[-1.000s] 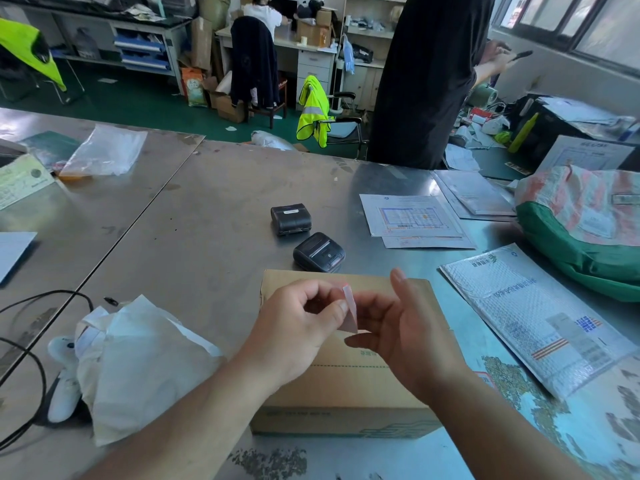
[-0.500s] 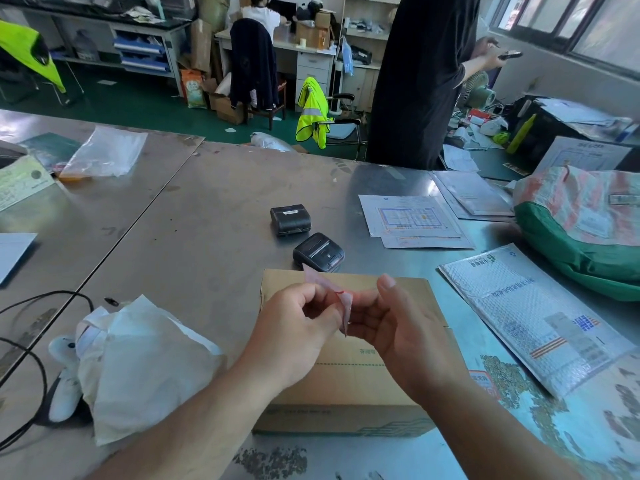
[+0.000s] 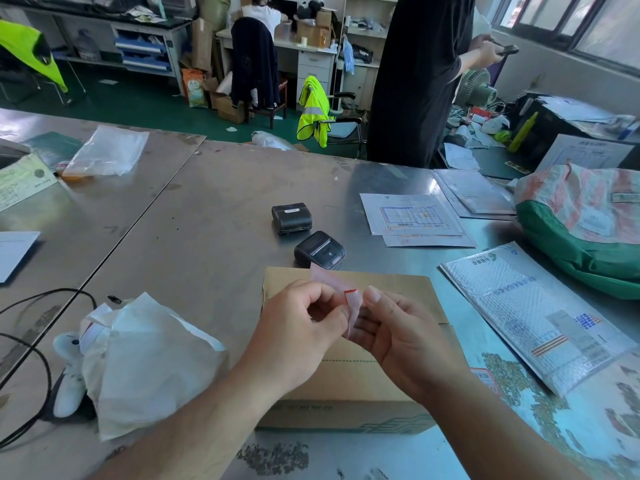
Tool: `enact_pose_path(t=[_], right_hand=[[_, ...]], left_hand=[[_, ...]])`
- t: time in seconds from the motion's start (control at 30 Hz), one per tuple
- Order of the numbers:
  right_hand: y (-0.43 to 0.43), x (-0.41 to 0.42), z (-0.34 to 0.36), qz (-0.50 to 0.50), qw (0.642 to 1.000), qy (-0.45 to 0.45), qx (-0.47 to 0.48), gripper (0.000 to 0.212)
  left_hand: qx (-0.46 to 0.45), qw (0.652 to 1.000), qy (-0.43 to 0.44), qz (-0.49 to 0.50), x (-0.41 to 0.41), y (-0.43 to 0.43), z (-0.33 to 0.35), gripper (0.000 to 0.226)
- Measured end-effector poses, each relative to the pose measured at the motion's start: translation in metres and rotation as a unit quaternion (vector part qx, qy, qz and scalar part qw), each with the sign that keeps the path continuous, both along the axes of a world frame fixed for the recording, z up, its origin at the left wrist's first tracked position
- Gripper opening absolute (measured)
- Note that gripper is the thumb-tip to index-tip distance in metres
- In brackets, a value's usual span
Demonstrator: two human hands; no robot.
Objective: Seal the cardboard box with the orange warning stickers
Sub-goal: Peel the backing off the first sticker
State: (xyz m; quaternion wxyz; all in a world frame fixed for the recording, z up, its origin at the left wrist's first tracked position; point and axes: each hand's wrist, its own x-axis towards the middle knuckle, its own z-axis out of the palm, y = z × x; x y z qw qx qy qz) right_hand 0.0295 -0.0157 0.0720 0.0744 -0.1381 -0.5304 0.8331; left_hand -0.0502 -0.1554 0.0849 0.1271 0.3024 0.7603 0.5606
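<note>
The left hand (image 3: pixel 298 330) and the right hand (image 3: pixel 401 341) meet over the brown cardboard box (image 3: pixel 394 284), which lies flat at the near edge of the grey steel counter (image 3: pixel 207 220), and between them they hold a small pale sticker with an orange-red edge (image 3: pixel 352 301). The left thumb and forefinger pinch the sticker from the left, the right thumb and fingertips pinch it from the right, and the remaining fingers of both hands curl loosely. The sticker stands roughly upright, clear of the box, with its long axis tilted from the far left down toward the near right. Whether it is free of its backing cannot be told (the fingers cover most of it). The box top lies straight below the fingers, so the coming move is probably a short drop and press. Both hands look equally near. A black handheld printer (image 3: pixel 319 250) sits just beyond the box's far edge.
</note>
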Motion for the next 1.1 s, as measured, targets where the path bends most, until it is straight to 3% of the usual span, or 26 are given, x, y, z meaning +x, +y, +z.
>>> enact_pose_path(t=[0.07,0.33,0.5,0.6,0.8,0.97,1.03,1.1], right_hand=[[0.001,0.0,-0.002,-0.003,1.0,0.001,-0.008,0.062],[0.003,0.004,-0.003,-0.006,1.0,-0.008,0.0,0.062],[0.004,0.005,-0.005,-0.032,0.998,-0.043,0.045,0.043],[0.002,0.007,-0.003,-0.041,0.995,-0.059,0.073,0.021],[0.005,0.007,0.0,-0.118,0.99,-0.066,0.048,0.03],[0.009,0.007,0.002,-0.134,0.989,-0.057,0.028,0.033],[0.007,0.007,0.003,-0.118,0.991,-0.052,0.044,0.025],[0.002,0.006,0.003,-0.103,0.991,-0.048,0.064,0.021]], left_hand=[[-0.005,1.0,0.005,-0.001,0.0,0.0,0.0,0.047],[-0.011,0.999,-0.035,-0.02,-0.001,-0.002,-0.002,0.016],[0.014,0.985,-0.161,-0.055,-0.004,-0.005,-0.007,0.014],[0.063,0.957,-0.275,-0.068,-0.006,-0.006,-0.011,0.028],[0.148,0.891,-0.427,-0.045,-0.016,-0.011,-0.015,0.013],[0.168,0.878,-0.448,-0.017,-0.024,-0.015,-0.017,0.011],[0.163,0.884,-0.438,-0.023,-0.023,-0.014,-0.017,0.01],[0.154,0.888,-0.432,-0.039,-0.019,-0.014,-0.017,0.029]])
